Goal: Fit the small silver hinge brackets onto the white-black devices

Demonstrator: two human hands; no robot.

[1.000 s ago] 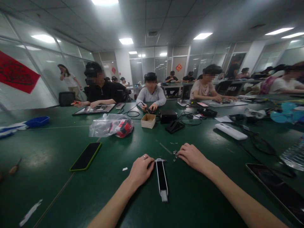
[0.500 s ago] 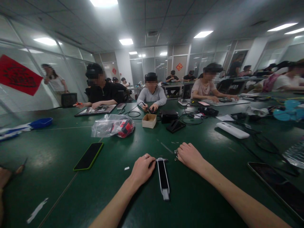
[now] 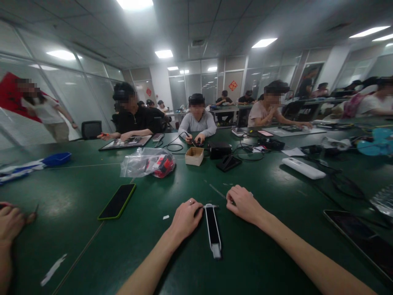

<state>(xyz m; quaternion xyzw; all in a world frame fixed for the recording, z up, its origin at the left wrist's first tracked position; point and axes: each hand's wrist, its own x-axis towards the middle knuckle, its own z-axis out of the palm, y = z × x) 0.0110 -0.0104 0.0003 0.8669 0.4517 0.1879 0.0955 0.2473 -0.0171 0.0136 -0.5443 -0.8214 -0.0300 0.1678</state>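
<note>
On the green table in front of me lies a long, narrow device with a white frame, a dark face and a pale block at its near end. A thin metal rod crosses its far end. My left hand rests to the left, its thumb and fingers pinched together at the rod's left end. To the right of the device, my right hand is on the table with curled fingers. What lies under those fingertips is hidden.
A green-edged phone lies left, a dark tablet right. Farther off are a plastic bag with red parts, a small open box, a black stand and a white case. A co-worker's hand is at far left.
My right fingers have closed in over the small shiny metal pieces that showed beside them, now hidden. My left hand and the device have hardly moved. A co-worker's hand at far left shows more.
</note>
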